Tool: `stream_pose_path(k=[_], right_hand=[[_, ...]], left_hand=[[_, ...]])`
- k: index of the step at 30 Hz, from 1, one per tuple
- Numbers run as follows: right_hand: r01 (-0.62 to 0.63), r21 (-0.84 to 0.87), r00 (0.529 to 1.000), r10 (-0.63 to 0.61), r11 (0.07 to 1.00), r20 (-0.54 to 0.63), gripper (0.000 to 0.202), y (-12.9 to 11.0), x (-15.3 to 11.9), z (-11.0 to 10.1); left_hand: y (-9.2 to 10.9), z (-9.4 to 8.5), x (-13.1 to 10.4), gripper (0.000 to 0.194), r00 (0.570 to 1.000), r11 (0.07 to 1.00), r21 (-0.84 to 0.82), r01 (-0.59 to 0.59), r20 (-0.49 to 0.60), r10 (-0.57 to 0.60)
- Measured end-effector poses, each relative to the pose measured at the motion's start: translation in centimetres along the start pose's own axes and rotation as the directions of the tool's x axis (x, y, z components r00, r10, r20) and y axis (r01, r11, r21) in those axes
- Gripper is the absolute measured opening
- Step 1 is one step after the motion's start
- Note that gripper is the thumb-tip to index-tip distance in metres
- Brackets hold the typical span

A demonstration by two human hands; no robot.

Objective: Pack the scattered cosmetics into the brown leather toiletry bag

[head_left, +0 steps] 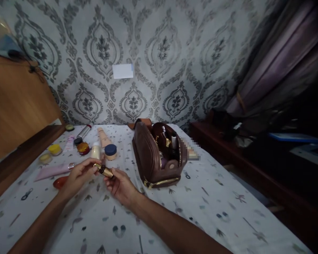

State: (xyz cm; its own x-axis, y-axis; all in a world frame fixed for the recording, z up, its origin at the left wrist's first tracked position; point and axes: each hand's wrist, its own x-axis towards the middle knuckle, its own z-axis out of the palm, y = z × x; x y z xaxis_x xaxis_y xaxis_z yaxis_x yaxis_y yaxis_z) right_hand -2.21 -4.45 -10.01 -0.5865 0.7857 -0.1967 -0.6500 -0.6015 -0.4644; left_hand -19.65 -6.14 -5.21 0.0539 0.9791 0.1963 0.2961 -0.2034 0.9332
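Observation:
Between my two hands is a small gold and dark cylinder, which looks like a lipstick tube (105, 170). The fingers of my left hand (79, 173) pinch its left end, and my right hand (122, 185) grips its right end. Just behind it stand a white bottle (95, 151) and a jar with a dark blue lid (110, 151). A pink tube (53, 171) and an orange-red oval item (59, 182) lie by my left hand. To the right, a brown cosmetic bag (151, 158) stands unzipped with several items inside.
On the patterned cloth (201, 218), a peach tube (104, 137), an amber jar (83, 148), a yellow-lidded jar (54, 149) and a clear bottle with a red cap (84, 132) stand or lie at the back left. A wooden panel (18, 102) borders the left; dark furniture (254, 169) is right.

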Motion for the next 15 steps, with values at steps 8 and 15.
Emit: stream_pose_path(k=[8,15], right_hand=[[0.045,-0.085,0.999,-0.044,0.995,0.017,0.046,0.3,0.3,-0.2],[0.069,-0.163,0.997,-0.066,0.984,0.028,0.037,0.4,0.5,-0.3]], left_hand=[[-2.0,-0.5,-0.3,0.028,0.997,0.997,0.021,-0.071,-0.038,0.072],[-2.1,-0.6,-0.6,0.025,0.998,0.999,0.046,-0.004,-0.067,0.007]])
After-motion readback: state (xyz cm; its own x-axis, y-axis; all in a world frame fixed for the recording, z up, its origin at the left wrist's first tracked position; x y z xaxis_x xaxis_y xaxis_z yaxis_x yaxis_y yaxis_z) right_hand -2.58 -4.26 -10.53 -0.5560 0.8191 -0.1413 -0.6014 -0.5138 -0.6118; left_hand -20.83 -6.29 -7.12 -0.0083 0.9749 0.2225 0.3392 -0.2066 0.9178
